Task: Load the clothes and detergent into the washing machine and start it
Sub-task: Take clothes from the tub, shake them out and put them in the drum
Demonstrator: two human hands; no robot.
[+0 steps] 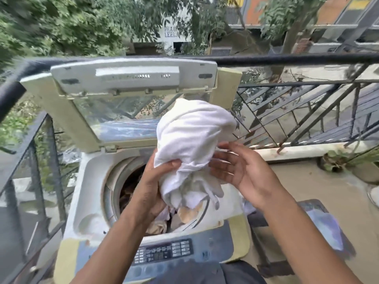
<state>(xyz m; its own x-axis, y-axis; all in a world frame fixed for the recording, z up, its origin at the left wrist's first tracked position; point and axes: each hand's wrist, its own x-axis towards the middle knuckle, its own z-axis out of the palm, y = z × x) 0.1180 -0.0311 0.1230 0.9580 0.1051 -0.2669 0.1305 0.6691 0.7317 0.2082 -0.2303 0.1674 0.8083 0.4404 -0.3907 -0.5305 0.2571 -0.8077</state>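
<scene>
White towel bundle point(192, 140) sits between my hands, above the open drum point(131, 193) of the top-loading washing machine point(90, 201). My left hand point(151, 187) grips its lower left edge, thumb curled into the cloth. My right hand point(235, 167) is relaxed, fingers straight, touching its right side. The bundle's long axis runs near to far, its rounded top pointing toward the raised lid point(127, 93). It looks crumpled and bright, greyer at its near end. Other clothes point(158, 224) lie in the drum.
</scene>
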